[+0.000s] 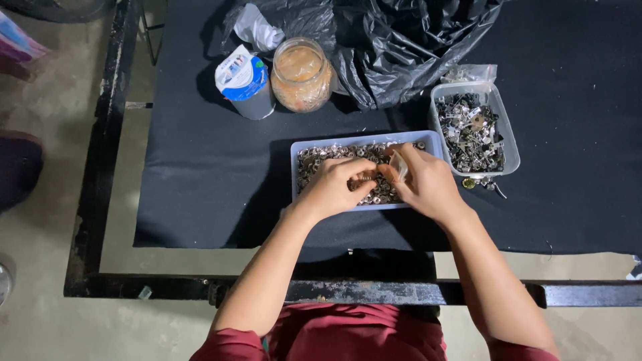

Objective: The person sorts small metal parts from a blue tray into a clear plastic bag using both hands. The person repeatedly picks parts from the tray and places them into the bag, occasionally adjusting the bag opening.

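I see a pale blue tray [298,155] full of small shiny metal nuts [321,155] on the black cloth [200,174]. My left hand [332,187] pinches some nuts over it. My right hand [428,184] grips a small clear bag [398,165]. A clear tub [511,150] of metal bits sits just beside.

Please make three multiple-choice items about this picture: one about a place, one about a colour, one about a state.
1. Where is the glass jar?
A. Beside the blue-and-white carton
B. Inside a tray
C. On the floor

2. What colour is the cloth on the table?
A. White
B. Black
C. Green

3. How are the left hand and the right hand?
A. Both over the tray of small metal rings
B. Both on the bag
C. One on the jar

Answers:
1 A, jar and carton stand side by side.
2 B, the cloth is dark black.
3 A, both hands meet over that tray.
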